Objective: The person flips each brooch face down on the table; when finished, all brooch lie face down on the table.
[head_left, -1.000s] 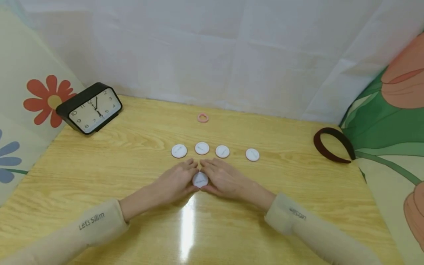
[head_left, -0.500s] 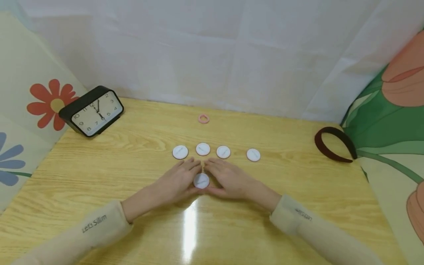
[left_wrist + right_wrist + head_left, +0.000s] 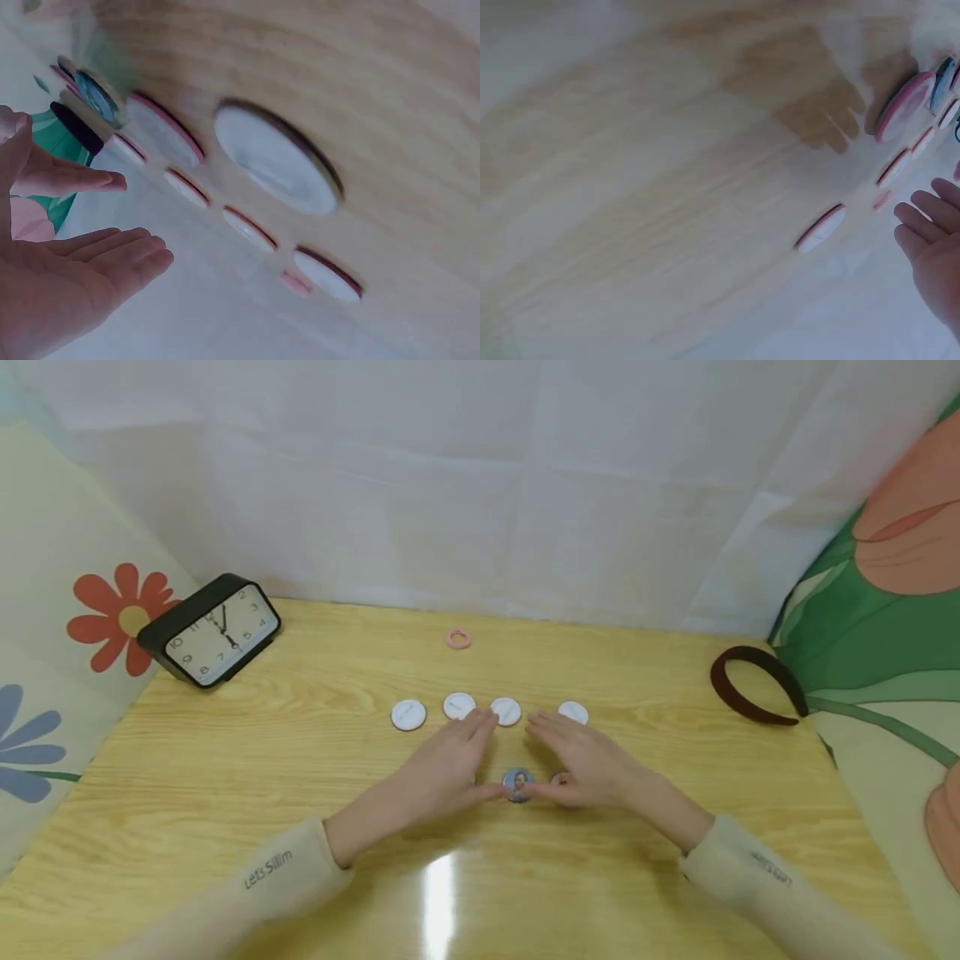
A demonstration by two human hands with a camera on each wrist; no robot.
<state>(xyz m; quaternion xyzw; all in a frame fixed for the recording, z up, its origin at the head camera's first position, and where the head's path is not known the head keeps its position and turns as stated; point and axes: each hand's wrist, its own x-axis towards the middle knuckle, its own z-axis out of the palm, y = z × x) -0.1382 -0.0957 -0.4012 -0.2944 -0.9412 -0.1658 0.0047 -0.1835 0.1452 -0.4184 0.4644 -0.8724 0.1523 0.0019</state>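
Both hands hover palms-inward over the wooden table, fingers straight and holding nothing. My left hand (image 3: 447,767) has its thumb stretched toward a blue round badge (image 3: 517,785) with a portrait on it. From the other side, the thumb of my right hand (image 3: 591,762) reaches over that badge's edge. Beside it a reddish badge (image 3: 560,778) is partly hidden by the right hand. Two white-faced badges (image 3: 277,157) lie close below the left hand in its wrist view, mostly hidden from the head view. Beyond the fingertips runs a row of several white badges (image 3: 408,715).
A pink ring (image 3: 459,638) lies behind the row. A black clock (image 3: 212,631) stands at the left, and a dark red headband (image 3: 757,685) at the right. A white cloth (image 3: 360,502) hangs along the table's back edge.
The hands were together around one white badge; they have parted and shifted right, leaving it. The blue and reddish badges now show between and under them. The back row has stayed put.
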